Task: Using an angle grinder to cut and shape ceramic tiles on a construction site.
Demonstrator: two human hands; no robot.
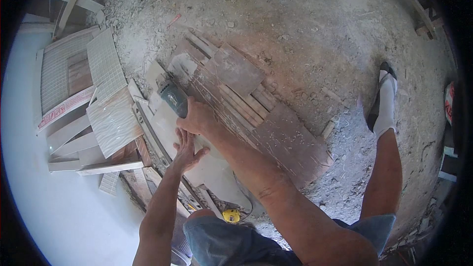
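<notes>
Nearest, a yellow tape measure (230,215) lies on the floor by the person's knee. Above it the left hand (186,151) presses flat, fingers spread, on a pale tile (209,167) (holding nothing, just bearing down). Just beyond, the right hand (197,116) is wrapped tight around the body of a green angle grinder (172,97), which sits at the tile's far end over a stack of dusty brown boards (256,113). Further left lean mosaic tile sheets (103,61); dusty concrete floor (305,24) stretches beyond.
</notes>
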